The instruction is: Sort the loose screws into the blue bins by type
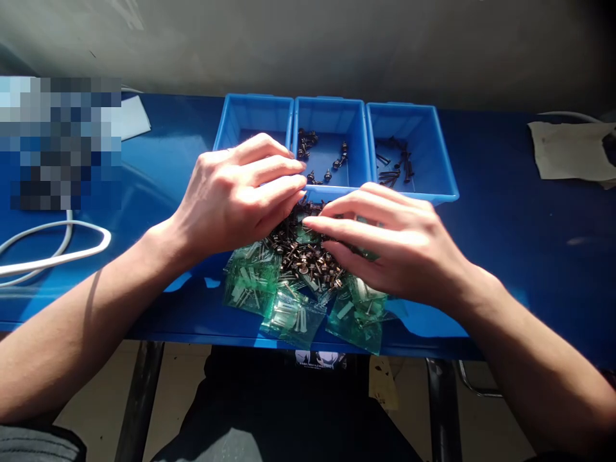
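A blue table (505,250) spreads out in front of me. At its far side, 3 blue bins stand in a row, side by side: a left bin (257,114), a middle bin (332,114) and a right bin (409,119). My left hand (243,196) arches in front of the left bin, fingers bent and close together; I can't tell whether it grips anything, since my fingertips cover the spot. My right hand (397,237) reaches over the pile, thumb parted from the fingers, grasp loose. A white cable (52,262) loops on my left, and a pale sheet (568,151) lies well off to my right. Between and under my hands, just before the middle bin, sits the heap of loose dark screws (308,260). Green-tinted packets (293,317) of pale parts lie around its near edge. Short, thick-headed fasteners (341,157) rest in the middle bin, slim black screws (389,174) in the right bin.
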